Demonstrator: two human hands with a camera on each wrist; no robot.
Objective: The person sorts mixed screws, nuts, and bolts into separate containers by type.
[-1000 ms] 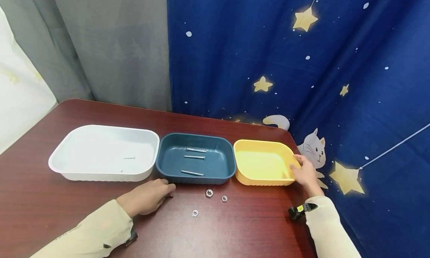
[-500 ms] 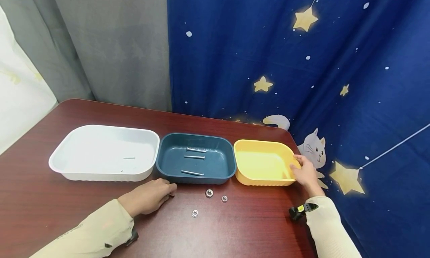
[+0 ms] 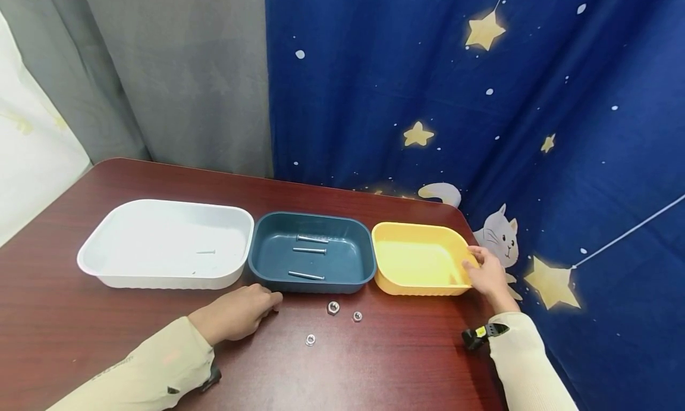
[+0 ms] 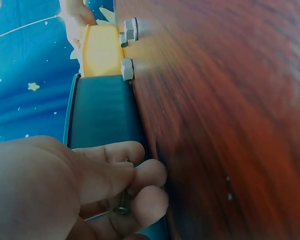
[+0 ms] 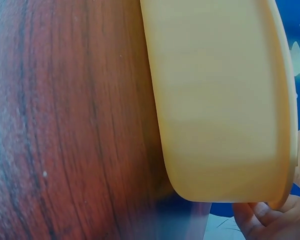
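Observation:
In the left wrist view a small screw is pinched between the thumb and fingers of my left hand. That hand rests by the near left corner of the dark blue tray, and the head view hides the screw. My right hand grips the right rim of the yellow tray; in the right wrist view its fingers curl under the yellow tray's rim. Several nuts lie on the table before the trays, among them a larger nut and a smaller nut.
The white tray at the left holds a small screw and a tiny speck. Longer bolts lie in the dark blue tray. All three trays stand in a row on the brown table. Curtains hang behind.

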